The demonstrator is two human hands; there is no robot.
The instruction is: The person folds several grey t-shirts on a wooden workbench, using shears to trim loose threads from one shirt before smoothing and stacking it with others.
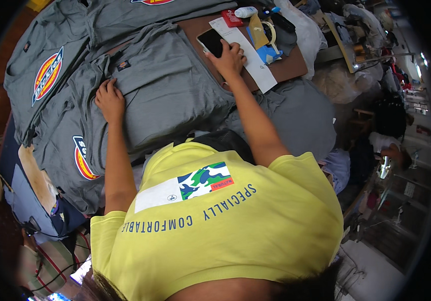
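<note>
Grey T-shirts with bright oval chest prints lie spread and folded over the table. My left hand (110, 102) rests on the grey shirt (165, 85) nearest me, its fingers laid on the fabric just below a small dark label (123, 65). With my right hand (229, 60) I hold the lower end of a smartphone (211, 42), thumb on one side and fingers on the other. The phone's screen is dark. Beneath that hand runs a long strip of white paper (261, 75), lying on a brown board (295, 61).
Beyond my right hand are a roll of tape (270, 36), a red box (232, 18), a white bottle (245, 12) and blue paper scraps (267, 53). Clear plastic bags (303, 30) bulge at the board's right. A blue box (27, 185) stands at the left.
</note>
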